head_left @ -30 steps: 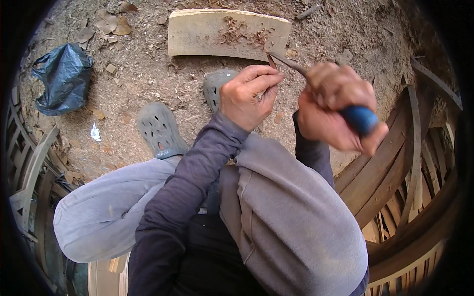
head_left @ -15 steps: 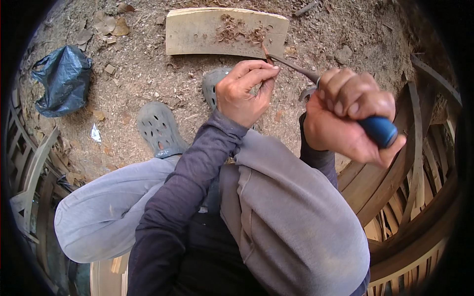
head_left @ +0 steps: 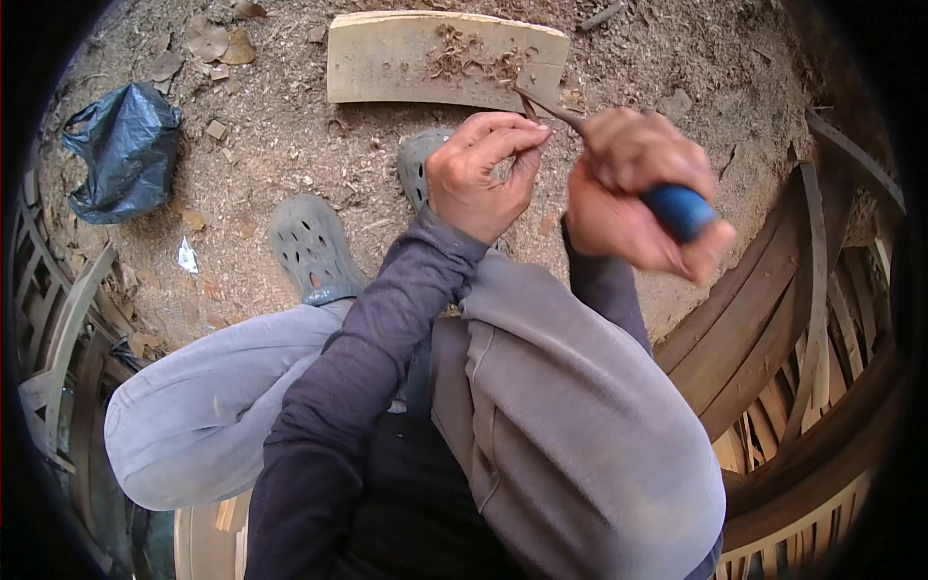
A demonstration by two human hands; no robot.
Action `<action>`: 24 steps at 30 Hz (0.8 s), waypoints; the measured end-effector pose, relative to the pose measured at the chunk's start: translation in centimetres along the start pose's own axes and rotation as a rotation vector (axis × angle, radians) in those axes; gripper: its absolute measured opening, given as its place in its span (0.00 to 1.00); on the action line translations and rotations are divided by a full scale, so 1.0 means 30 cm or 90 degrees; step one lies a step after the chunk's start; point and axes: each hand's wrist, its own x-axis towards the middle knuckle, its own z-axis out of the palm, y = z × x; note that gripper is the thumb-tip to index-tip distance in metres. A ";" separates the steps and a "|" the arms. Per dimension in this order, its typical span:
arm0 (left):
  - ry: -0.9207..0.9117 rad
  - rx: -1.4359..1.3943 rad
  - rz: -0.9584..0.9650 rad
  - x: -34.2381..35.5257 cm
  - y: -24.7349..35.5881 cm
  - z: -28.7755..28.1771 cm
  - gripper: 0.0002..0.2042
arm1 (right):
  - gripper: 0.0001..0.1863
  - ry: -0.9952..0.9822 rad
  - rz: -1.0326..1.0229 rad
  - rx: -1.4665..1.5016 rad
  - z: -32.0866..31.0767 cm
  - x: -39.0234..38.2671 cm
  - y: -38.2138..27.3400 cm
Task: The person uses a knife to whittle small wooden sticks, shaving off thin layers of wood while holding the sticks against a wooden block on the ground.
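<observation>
My left hand, at the centre, pinches a thin reddish-brown sliver of wood between thumb and fingertips. Fingers wrapped, my right hand grips a blue-handled knife, slightly smeared by motion. Its narrow dark blade slants up and left, its tip meeting the sliver's upper end. Just beyond both hands lies a pale, slightly curved wooden board. Curly brown shavings are scattered on the board's middle and right side. Part of the sliver is hidden behind my left fingertips.
A dark blue plastic bag lies on the dirt at the left. My grey clogs rest below the board. Curved wooden slats line the right side, with more slatted wood at the left edge. Dry leaves lie far left.
My right hand and the knife have moved left and slightly up, nearer my left hand, the blade sliding along toward the sliver's upper end. My left hand has hardly moved.
</observation>
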 end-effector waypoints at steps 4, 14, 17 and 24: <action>0.012 0.002 0.012 -0.015 0.003 -0.008 0.08 | 0.40 -0.025 0.060 0.020 -0.024 -0.006 -0.023; -0.001 -0.008 0.019 0.000 0.000 -0.016 0.08 | 0.40 -0.084 0.010 -0.115 -0.021 -0.045 0.049; -0.008 -0.006 0.005 -0.018 -0.024 -0.020 0.08 | 0.39 -0.052 -0.006 -0.124 -0.058 -0.046 0.039; -0.013 0.061 -0.015 -0.038 -0.033 -0.076 0.07 | 0.40 -0.025 -0.073 -0.073 -0.135 0.025 -0.111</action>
